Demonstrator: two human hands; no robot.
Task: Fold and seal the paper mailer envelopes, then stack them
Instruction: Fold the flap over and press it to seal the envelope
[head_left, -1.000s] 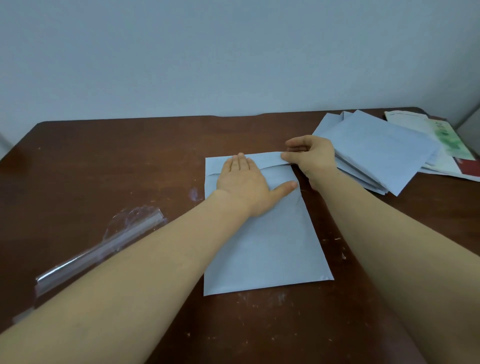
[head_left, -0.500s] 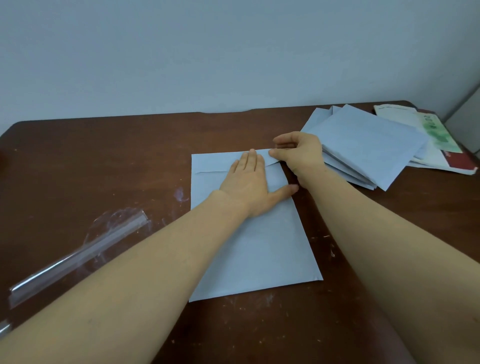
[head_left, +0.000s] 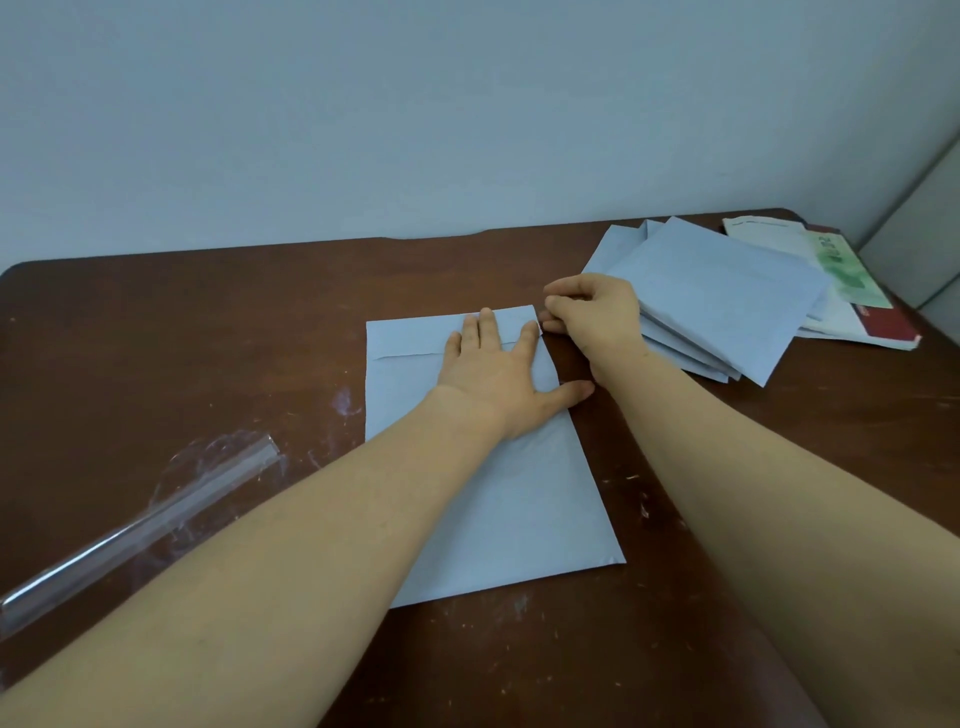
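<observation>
A pale blue paper mailer envelope (head_left: 501, 501) lies flat on the dark brown table (head_left: 208, 332), its top flap (head_left: 415, 338) folded down. My left hand (head_left: 493, 376) rests flat on the flap's right half, fingers spread, thumb out past the mailer's right edge. My right hand (head_left: 597, 317) sits at the flap's right end with its fingertips pinched together on the corner. A loose stack of the same blue mailers (head_left: 722, 296) lies just right of my right hand.
A clear plastic sleeve (head_left: 156, 525) lies crumpled on the table at the left. Printed booklets and papers (head_left: 857, 291) sit at the far right corner, beyond the stack. A wall runs close behind the table's far edge.
My left hand has slid right along the flap toward my right hand. My right hand stays pinched at the flap's right corner. The camera has shifted, so everything sits a little further left.
</observation>
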